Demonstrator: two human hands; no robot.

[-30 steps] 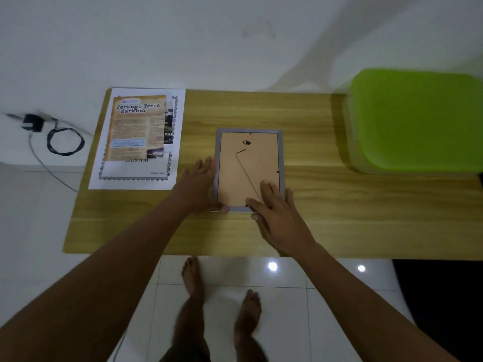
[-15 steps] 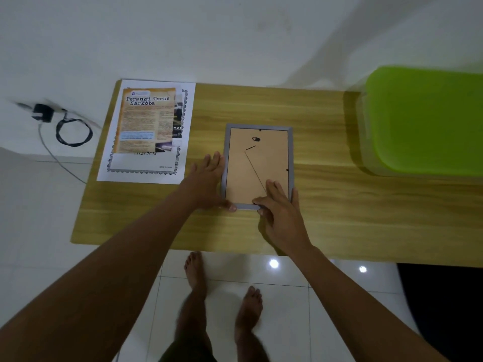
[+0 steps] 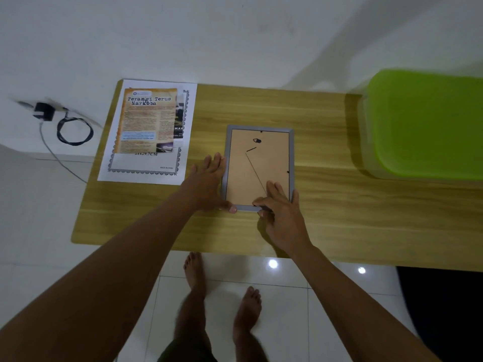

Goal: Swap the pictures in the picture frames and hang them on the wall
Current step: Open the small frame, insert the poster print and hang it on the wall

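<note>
I see the picture frame (image 3: 257, 168) face-down mid-table — left hand (image 3: 206, 184) flat, unclenched, bracing its left edge, right hand (image 3: 281, 212) pinching the near edge; careless prying could slide it

My arms are bare to the frame's edge, no sleeves, watch or rings. My left hand (image 3: 206, 184) and right hand (image 3: 283, 218) are ungloved. Dark shorts (image 3: 187, 351); bare feet (image 3: 194, 273).
</note>
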